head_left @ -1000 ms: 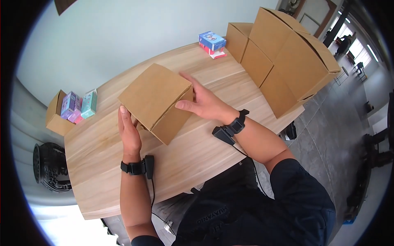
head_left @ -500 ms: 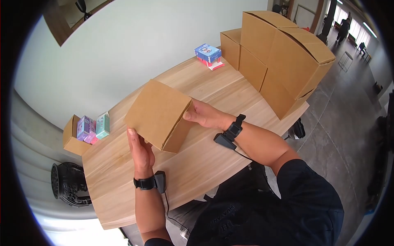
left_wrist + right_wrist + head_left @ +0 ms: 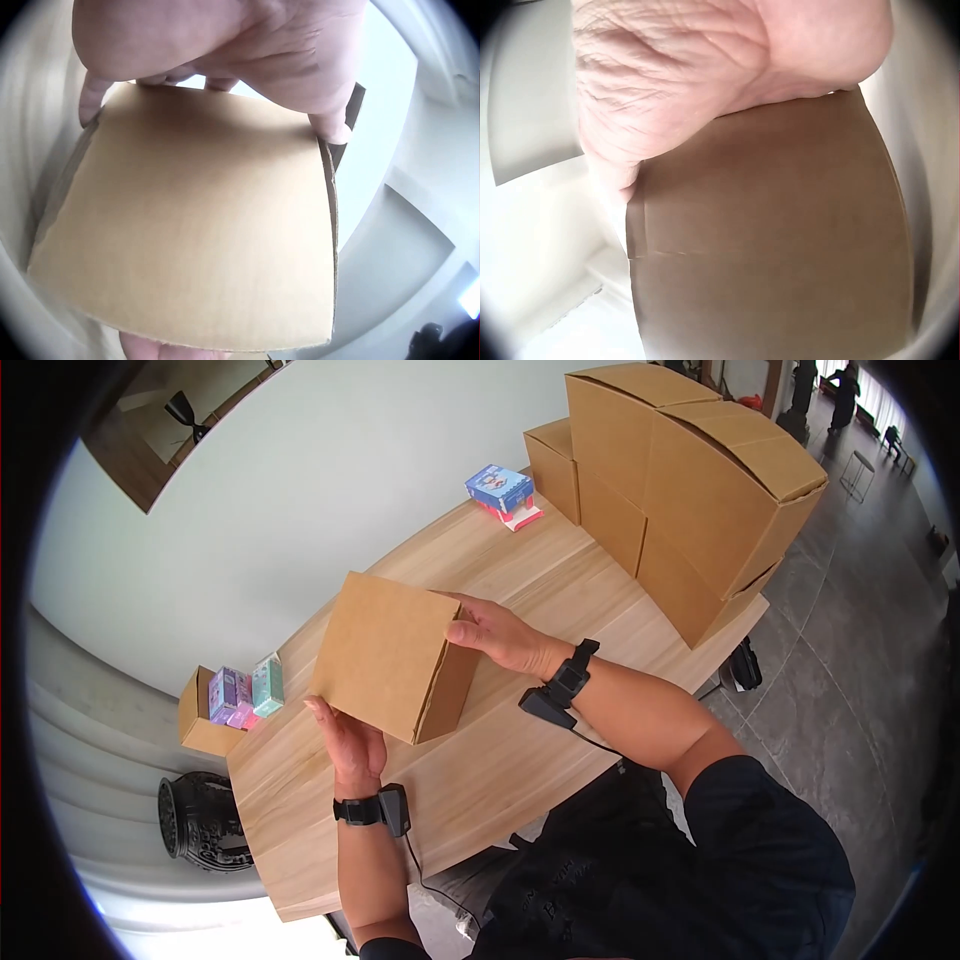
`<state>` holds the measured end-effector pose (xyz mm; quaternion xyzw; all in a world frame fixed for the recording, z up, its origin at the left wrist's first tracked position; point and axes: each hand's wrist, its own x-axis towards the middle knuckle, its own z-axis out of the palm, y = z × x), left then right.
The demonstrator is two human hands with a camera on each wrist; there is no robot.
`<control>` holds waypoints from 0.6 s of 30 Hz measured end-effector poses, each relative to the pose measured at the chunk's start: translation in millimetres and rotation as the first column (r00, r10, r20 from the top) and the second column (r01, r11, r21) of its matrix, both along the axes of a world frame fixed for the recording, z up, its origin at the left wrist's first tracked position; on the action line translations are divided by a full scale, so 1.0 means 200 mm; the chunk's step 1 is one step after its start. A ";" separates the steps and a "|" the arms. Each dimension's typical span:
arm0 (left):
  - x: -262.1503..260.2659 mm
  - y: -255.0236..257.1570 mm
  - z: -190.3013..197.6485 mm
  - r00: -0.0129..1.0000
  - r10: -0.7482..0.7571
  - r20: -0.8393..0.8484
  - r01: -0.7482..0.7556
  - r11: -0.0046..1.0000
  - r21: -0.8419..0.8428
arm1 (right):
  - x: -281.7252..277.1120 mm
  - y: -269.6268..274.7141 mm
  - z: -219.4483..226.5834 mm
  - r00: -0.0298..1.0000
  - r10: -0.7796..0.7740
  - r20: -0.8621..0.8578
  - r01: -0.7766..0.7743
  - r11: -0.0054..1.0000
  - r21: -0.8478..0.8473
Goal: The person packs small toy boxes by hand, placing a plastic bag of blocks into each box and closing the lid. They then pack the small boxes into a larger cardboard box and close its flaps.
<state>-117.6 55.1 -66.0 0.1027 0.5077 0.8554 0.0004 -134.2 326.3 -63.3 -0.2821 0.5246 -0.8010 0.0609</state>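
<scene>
A closed cardboard box is held between both hands over the table, one face turned up. My left hand holds its near left side, the thumb by the corner and the palm partly showing. In the left wrist view, that hand's fingers and thumb reach the two edges of a plain box face. My right hand grips the right side, thumb over the top edge and the other fingers mostly hidden behind. The right wrist view shows the palm against a brown side.
Large cardboard boxes are stacked at the table's right end. A blue small box lies on a red-and-white one near the wall. At left, an open carton stands beside purple, pink and teal boxes. A black carved stool stands beyond the left edge.
The head view has shifted. The cardboard box has turned counterclockwise between the hands, and the left thumb has dropped lower at its corner. Both hands keep hold of it.
</scene>
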 end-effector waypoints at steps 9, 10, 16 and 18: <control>-0.14 0.13 0.12 0.999 -0.045 0.000 0.045 0.998 0.031 | -0.05 0.07 0.01 0.992 -0.118 -0.050 0.114 0.990 -0.085; -0.15 0.14 0.14 0.998 -0.057 0.017 0.056 0.997 0.058 | -0.05 0.07 0.01 0.986 -0.150 -0.073 0.143 0.986 -0.091; -0.28 0.21 0.24 0.992 -0.035 0.121 0.016 0.988 0.157 | -0.18 0.09 -0.14 0.834 -0.512 0.206 0.545 0.823 -0.158; -0.36 0.25 0.29 0.991 0.009 0.135 -0.029 0.989 0.145 | -0.21 0.11 -0.19 0.769 -0.566 0.297 0.608 0.791 -0.069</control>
